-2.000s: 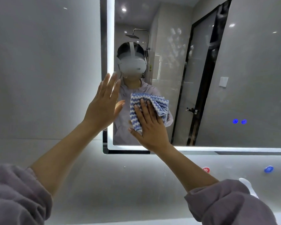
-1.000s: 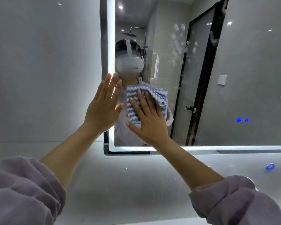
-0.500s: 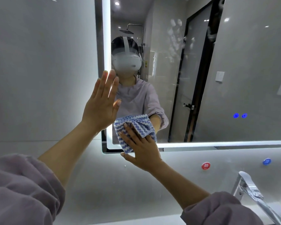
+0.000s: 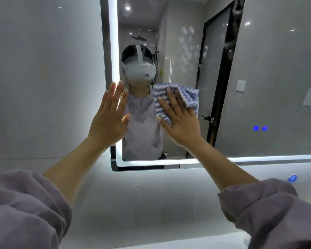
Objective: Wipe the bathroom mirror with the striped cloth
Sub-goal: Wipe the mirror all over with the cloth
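A lit-edged bathroom mirror [image 4: 267, 72] hangs on the grey wall. The blue-and-white striped cloth [image 4: 190, 97] is pressed flat against the glass in the mirror's left part, under my right hand [image 4: 181, 124], whose fingers are spread over it. My left hand [image 4: 109, 121] is flat and open, fingers up, resting on the mirror's lit left edge, a short way left of the cloth. Pale smudges [image 4: 187, 45] show on the glass above and right of the cloth.
Two blue touch icons [image 4: 260, 128] glow on the mirror at the right. A blue round knob [image 4: 292, 178] sits on the wall below the mirror. Grey tiled wall [image 4: 43, 78] fills the left side. My purple sleeves cover the lower corners.
My right hand has slid the cloth up and to the right from the mirror's bottom left corner. The left hand stays on the left edge. The faucet and red knob have left the view.
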`<act>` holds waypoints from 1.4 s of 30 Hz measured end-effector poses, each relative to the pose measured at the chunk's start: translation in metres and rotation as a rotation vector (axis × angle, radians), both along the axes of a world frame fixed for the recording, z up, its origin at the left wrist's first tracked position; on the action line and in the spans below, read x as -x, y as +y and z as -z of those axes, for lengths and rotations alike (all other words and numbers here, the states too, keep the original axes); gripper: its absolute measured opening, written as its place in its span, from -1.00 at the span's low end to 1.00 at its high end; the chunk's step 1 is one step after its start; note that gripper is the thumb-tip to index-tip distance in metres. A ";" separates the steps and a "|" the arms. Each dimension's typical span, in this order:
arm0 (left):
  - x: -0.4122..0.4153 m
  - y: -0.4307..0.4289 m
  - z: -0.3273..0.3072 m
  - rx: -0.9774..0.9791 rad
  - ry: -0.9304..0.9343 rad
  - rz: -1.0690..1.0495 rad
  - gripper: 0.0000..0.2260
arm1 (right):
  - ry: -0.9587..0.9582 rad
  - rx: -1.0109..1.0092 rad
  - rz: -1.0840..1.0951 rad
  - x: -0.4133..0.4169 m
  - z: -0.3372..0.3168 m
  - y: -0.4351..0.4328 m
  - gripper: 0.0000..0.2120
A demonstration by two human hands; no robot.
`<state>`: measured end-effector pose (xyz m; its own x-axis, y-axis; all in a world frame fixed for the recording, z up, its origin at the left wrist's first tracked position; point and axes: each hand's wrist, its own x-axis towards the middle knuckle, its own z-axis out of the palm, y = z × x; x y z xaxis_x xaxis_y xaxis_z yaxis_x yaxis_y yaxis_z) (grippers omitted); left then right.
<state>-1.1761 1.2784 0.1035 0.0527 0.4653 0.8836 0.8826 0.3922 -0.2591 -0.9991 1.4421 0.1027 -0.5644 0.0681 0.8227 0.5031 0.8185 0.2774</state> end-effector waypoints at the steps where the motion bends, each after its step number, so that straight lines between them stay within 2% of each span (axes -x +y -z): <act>1: -0.001 -0.001 0.000 0.002 -0.004 0.002 -0.43 | 0.027 0.002 0.005 -0.003 -0.010 0.005 -0.42; 6: -0.004 -0.004 -0.002 0.027 -0.021 0.011 -0.42 | 0.140 0.021 0.005 -0.009 -0.046 0.020 -0.42; 13: -0.004 -0.003 -0.001 0.022 -0.029 0.005 -0.41 | 0.205 0.081 -0.041 -0.005 -0.027 0.009 -0.39; 24: -0.001 0.000 -0.001 0.002 -0.020 -0.009 -0.37 | -0.155 0.097 -0.106 -0.007 0.076 -0.003 -0.38; 28: -0.002 0.000 0.000 0.008 -0.023 -0.016 -0.37 | -0.139 0.118 -0.140 -0.007 0.083 -0.005 -0.49; 35: -0.001 0.000 -0.001 0.001 -0.026 -0.023 -0.37 | -0.103 -0.062 -0.074 -0.003 0.060 -0.006 -0.52; 42: -0.003 0.001 0.000 0.001 -0.033 -0.012 -0.36 | -0.186 -0.111 -0.019 0.019 -0.021 -0.018 -0.50</act>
